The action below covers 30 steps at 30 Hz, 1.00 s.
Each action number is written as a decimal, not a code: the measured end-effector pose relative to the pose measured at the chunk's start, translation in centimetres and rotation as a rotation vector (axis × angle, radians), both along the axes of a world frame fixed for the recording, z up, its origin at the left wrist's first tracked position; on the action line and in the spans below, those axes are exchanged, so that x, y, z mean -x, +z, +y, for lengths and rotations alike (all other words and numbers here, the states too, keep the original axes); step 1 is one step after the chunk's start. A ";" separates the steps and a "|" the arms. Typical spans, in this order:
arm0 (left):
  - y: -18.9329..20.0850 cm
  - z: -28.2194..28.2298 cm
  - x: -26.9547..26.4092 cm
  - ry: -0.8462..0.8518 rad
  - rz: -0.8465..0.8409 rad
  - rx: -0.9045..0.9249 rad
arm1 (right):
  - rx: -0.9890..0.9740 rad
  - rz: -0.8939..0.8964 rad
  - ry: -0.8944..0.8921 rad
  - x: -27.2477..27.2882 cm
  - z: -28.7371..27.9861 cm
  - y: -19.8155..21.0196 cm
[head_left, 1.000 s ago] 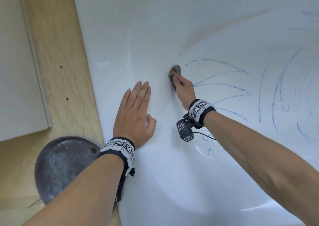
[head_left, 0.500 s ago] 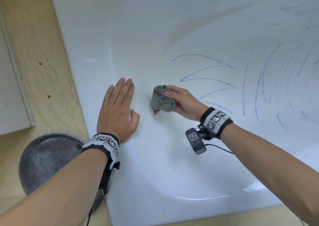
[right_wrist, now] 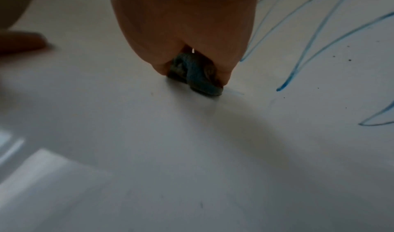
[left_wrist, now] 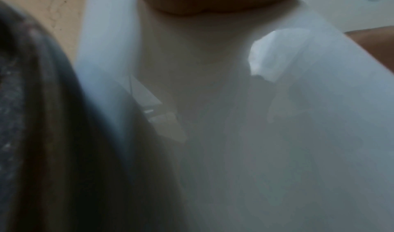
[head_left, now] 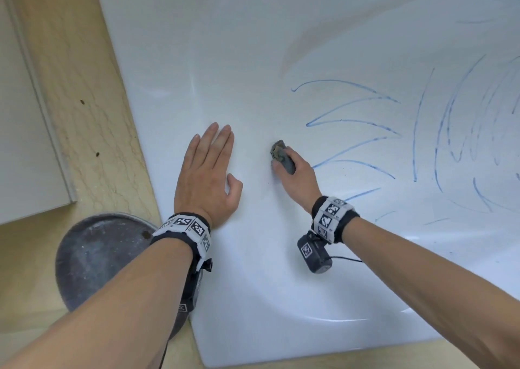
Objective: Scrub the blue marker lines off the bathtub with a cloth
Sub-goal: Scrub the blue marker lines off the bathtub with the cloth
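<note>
Your left hand point(head_left: 206, 177) flat on bathtub point(head_left: 253, 59) rim, fingers straight, holding nothing. Your right hand point(head_left: 295, 175) clamped on grey cloth point(head_left: 281, 156), pressing it to tub wall. Beyond it: blue marker lines point(head_left: 351, 123), unwiped.

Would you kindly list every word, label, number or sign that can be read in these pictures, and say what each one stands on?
No readable words or numbers in any view.
Left wristband: black-and-white square code patterns, no letters.
Right wristband: the same code patterns.
Right wrist camera: one code square.
Bathtub: blue marker lines are scribbles, not writing.
</note>
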<state>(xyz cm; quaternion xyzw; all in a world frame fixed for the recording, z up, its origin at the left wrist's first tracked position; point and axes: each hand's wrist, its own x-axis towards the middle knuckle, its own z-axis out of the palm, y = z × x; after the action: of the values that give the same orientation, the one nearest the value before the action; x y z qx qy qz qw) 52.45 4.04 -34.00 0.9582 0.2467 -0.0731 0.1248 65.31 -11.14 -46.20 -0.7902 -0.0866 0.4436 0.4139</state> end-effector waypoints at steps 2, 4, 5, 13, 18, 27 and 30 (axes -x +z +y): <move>0.0 0.0 0.0 -0.004 0.000 0.003 | 0.007 -0.074 0.030 1.1 -1.0 -0.1; -0.1 0.0 0.0 -0.005 -0.005 0.006 | 0.008 -0.085 0.076 1.1 -1.9 0.0; -0.1 0.0 0.0 -0.006 -0.007 0.007 | 0.002 -0.070 0.102 0.7 -2.0 -0.1; -0.2 0.0 0.1 0.002 -0.023 0.012 | 0.180 -0.026 -0.274 -8.1 -2.6 -4.1; -0.3 0.0 0.2 0.004 -0.032 0.015 | 0.300 0.129 -0.243 -7.5 -2.9 -9.3; -0.2 0.0 0.2 0.003 -0.046 0.027 | 0.399 0.038 -0.134 -3.4 -3.5 -9.6; -0.2 0.0 0.1 0.000 -0.041 0.028 | 0.368 0.102 -0.236 -2.5 -4.2 -9.8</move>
<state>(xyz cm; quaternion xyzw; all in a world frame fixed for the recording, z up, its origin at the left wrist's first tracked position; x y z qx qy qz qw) 52.35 4.07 -34.20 0.9577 0.2433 -0.0570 0.1431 67.77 -15.33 -55.96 -0.8335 0.1100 0.4399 0.3158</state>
